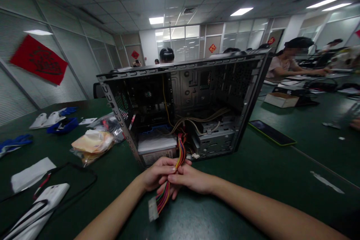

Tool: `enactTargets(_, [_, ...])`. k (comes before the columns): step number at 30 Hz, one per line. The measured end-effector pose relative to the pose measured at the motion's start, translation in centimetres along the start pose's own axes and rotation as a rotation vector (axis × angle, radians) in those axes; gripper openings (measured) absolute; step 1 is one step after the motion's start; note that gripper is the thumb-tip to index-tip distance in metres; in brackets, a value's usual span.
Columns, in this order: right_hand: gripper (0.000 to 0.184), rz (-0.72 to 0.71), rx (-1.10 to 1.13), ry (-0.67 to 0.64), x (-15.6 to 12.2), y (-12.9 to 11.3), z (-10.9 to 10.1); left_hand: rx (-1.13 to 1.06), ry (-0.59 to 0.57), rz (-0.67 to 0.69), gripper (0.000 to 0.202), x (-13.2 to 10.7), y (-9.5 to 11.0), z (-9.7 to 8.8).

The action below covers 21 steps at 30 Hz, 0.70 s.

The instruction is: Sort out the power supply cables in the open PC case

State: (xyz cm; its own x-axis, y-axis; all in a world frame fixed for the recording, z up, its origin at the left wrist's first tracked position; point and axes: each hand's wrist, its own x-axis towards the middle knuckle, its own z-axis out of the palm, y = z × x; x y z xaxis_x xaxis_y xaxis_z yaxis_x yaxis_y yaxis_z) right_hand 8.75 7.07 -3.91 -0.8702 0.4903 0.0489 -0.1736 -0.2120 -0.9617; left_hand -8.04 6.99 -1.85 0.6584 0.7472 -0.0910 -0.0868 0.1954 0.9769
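Note:
An opened computer case stands on the green table, its bare inside facing me. From beside the power supply at its lower left comes a bundle of coloured power cables. My left hand and my right hand are both closed around this bundle in front of the case, fingers overlapping. Below my hands the bundle ends in a white multi-pin connector, hanging free. Grey and beige wires run across the case above the metal drive cage.
On the left lie plastic bags, a blue tray, gloves, a white power strip and a black cord. To the right are a green-edged phone-like slab and an open box. Another person sits further right.

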Motion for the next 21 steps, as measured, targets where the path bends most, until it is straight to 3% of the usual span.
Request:
enactTargets(6, [0.051, -0.060, -0.065, 0.044, 0.2, -0.1, 0.3, -0.082, -0.042, -0.008, 0.035, 0.0, -0.1, 0.2])
enactTargets(14, [0.052, -0.021, -0.063, 0.051, 0.2, 0.4, 0.4, -0.145, -0.080, -0.028, 0.032, 0.0, -0.3, 0.5])
enactTargets(21, [0.061, -0.008, -0.095, 0.011, 0.4, 0.8, 0.1, -0.237, -0.071, 0.085, 0.051, 0.2, 0.4, 1.2])
